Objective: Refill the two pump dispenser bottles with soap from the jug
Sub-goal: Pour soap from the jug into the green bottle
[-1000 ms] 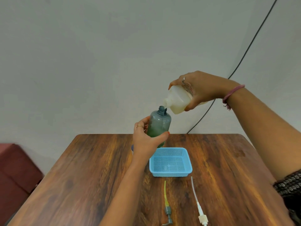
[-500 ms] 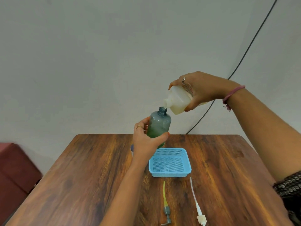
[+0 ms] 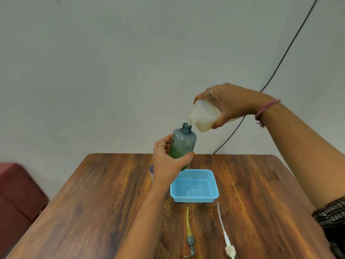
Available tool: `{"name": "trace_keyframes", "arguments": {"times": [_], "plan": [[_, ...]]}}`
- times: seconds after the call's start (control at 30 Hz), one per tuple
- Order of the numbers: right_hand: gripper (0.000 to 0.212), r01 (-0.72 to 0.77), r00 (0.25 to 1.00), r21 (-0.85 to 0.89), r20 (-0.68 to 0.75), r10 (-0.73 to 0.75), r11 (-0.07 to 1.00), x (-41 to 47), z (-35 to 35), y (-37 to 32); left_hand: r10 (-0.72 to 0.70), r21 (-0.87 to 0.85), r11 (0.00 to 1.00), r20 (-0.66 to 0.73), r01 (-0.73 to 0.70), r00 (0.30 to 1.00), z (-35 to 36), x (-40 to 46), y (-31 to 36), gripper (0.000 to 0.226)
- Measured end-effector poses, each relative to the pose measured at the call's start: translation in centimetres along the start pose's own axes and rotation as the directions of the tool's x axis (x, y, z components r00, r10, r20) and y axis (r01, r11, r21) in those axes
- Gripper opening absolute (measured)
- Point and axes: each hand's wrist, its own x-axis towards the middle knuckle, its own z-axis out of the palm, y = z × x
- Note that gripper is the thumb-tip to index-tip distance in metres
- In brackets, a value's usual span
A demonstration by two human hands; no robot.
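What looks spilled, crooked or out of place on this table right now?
No spill shows. The two pumps, grey and white, lie loose on the table, as expected mid-refill. The left hand holds the green bottle slightly tilted; the right hand tips the jug at its open neck.

A wooden table (image 3: 93, 212) stands against a plain pale wall (image 3: 112, 62), a dark red seat (image 3: 16, 193) beside it.

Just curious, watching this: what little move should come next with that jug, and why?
Probably tip the jug a little further: its spout sits right at the open neck of the grey bottle, which the left hand holds above the table, and its upper part looks unfilled.
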Motion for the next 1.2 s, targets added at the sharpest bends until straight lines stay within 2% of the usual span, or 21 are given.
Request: {"name": "trace_keyframes", "arguments": {"times": [0.67,1.2], "plan": [[0.084,0.009,1.0,-0.006,0.006,-0.009,1.0,-0.35,-0.09,0.01,-0.003,-0.01,1.0,-0.006,0.003,1.0,0.05,-0.46,0.16,0.071],[0.083,0.01,1.0,0.01,0.01,-0.01,1.0,-0.77,-0.1,-0.34,-0.007,0.0,1.0,-0.005,0.007,1.0,-0.21,-0.96,0.21,0.065]]}}
